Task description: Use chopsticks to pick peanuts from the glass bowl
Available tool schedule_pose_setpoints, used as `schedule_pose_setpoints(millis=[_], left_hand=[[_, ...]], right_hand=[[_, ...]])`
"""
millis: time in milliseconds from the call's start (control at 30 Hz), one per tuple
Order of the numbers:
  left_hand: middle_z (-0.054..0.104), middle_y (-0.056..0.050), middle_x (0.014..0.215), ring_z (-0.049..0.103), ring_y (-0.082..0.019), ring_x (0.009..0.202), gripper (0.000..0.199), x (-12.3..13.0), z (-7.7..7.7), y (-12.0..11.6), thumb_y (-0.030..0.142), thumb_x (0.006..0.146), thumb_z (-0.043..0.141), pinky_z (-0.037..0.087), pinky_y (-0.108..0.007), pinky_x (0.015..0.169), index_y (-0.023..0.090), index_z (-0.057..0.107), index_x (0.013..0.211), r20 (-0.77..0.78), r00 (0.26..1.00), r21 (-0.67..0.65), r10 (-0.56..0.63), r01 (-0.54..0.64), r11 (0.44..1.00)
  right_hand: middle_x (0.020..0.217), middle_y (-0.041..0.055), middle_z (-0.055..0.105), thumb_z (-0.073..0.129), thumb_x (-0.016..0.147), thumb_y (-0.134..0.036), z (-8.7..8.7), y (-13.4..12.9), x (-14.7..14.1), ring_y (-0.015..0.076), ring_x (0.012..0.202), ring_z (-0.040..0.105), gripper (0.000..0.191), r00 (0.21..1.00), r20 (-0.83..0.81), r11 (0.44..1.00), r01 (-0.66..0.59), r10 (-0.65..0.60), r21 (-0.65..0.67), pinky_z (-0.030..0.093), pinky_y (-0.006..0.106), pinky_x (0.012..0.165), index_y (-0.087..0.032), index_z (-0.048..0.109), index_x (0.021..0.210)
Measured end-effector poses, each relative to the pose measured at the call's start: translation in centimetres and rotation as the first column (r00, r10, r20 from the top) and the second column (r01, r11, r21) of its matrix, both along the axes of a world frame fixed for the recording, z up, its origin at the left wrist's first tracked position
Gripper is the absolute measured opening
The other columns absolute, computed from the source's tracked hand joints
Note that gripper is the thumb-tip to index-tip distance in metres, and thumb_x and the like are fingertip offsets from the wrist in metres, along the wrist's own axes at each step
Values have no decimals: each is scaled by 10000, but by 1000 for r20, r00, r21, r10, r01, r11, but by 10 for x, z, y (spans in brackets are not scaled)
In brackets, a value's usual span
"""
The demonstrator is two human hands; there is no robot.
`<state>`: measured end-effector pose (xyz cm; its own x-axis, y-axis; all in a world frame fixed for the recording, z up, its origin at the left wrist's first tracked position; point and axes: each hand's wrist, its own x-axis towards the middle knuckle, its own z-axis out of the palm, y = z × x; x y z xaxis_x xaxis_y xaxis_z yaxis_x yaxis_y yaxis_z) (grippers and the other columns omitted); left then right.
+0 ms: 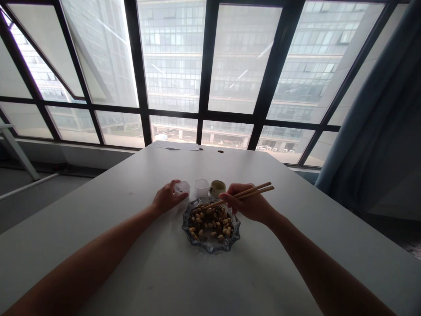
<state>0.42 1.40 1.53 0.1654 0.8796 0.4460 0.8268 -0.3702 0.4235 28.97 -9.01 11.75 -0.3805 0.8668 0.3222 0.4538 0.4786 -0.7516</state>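
Observation:
My left hand (167, 197) is wrapped round a small translucent plastic cup (182, 188) standing on the table, with something dark inside it. A pair of wooden chopsticks (251, 191) is gripped in my right hand (246, 202). Their tips reach down to the left, into a scalloped glass bowl (210, 249) of mixed nuts (213, 219), some pale and some dark. Whether the tips pinch a nut I cannot tell. Beside the held cup stands a second translucent plastic cup (201, 188). To its right, partly behind my right hand, is a yellow-green cup (217, 186) with dark markings.
The white table (131, 259) stretches forward to a wall of windows. White papers (180, 145) lie at its far edge, near a dark round hole (220, 151). A blue curtain (365, 105) hangs at the right, and a white metal frame (21, 153) stands at the left.

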Motion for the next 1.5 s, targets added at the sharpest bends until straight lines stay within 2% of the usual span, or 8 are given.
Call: schedule_pose_setpoints(millis=[200, 367, 500, 667, 933, 1167, 1333, 1500], left_hand=[[700, -72, 913, 671, -235, 802, 616, 1, 1, -1, 573, 796, 618, 505, -330, 724, 191, 540, 1272, -16, 1000, -21, 2, -3, 1000], [697, -67, 907, 665, -231, 796, 614, 1, 0, 0, 574, 803, 609, 500, -328, 735, 195, 533, 1280, -14, 1000, -21, -7, 7, 1000], [704, -72, 924, 671, -236, 808, 606, 1, 1, 0, 568, 801, 611, 508, -336, 746, 200, 533, 1277, -13, 1000, -17, -6, 6, 1000], [705, -72, 915, 676, -239, 798, 608, 0, 1, 0, 573, 800, 612, 514, -341, 734, 200, 537, 1274, -7, 1000, -11, -12, 11, 1000], [709, -78, 931, 679, -240, 811, 602, 0, 0, 1, 569, 806, 605, 518, -350, 750, 206, 530, 1281, -11, 1000, -20, -8, 7, 1000], [708, -73, 921, 686, -250, 846, 612, 0, 0, 2, 584, 809, 599, 515, -345, 759, 212, 518, 1289, -23, 1000, -24, -5, 5, 1000], [707, -73, 943, 686, -252, 858, 607, 0, -1, 2, 579, 811, 598, 513, -344, 762, 209, 522, 1286, -18, 1000, -13, -9, 9, 1000], [710, -69, 936, 687, -255, 871, 610, 0, -1, 2, 581, 804, 606, 516, -344, 765, 218, 524, 1287, -13, 1000, -21, -5, 4, 1000]], right_hand=[[572, 37, 657, 604, 866, -609, -2, 0, 0, 142, 459, 623, 487, 994, 58, 995, -88, 91, -46, 488, 234, 411, -159, 612, 680], [537, 27, 616, 494, 922, -628, 3, -4, 4, 137, 454, 604, 532, 998, 40, 999, -38, 39, -30, 466, 231, 421, -161, 576, 679], [528, 15, 586, 425, 963, -605, 7, -7, 6, 127, 448, 570, 536, 988, 67, 990, -140, 139, 10, 444, 229, 421, -169, 562, 682], [538, -7, 565, 459, 974, -541, 6, -10, -2, 101, 440, 518, 486, 959, 210, 975, -210, 190, 75, 402, 210, 418, -181, 561, 665], [539, -26, 540, 505, 971, -474, 9, -14, -4, 90, 442, 464, 424, 942, 239, 962, -261, 234, 86, 359, 204, 422, -190, 545, 659], [515, -47, 462, 532, 956, -461, 5, -17, -12, 87, 437, 426, 416, 941, 231, 959, -271, 245, 86, 320, 207, 412, -207, 449, 638], [493, -31, 486, 468, 968, -505, 11, -19, -13, 101, 422, 447, 454, 970, 179, 976, -186, 163, 115, 348, 221, 406, -216, 435, 619], [494, -33, 488, 488, 955, -527, 5, -20, -19, 98, 420, 436, 456, 975, 122, 977, -197, 186, 83, 339, 217, 401, -218, 430, 626]])
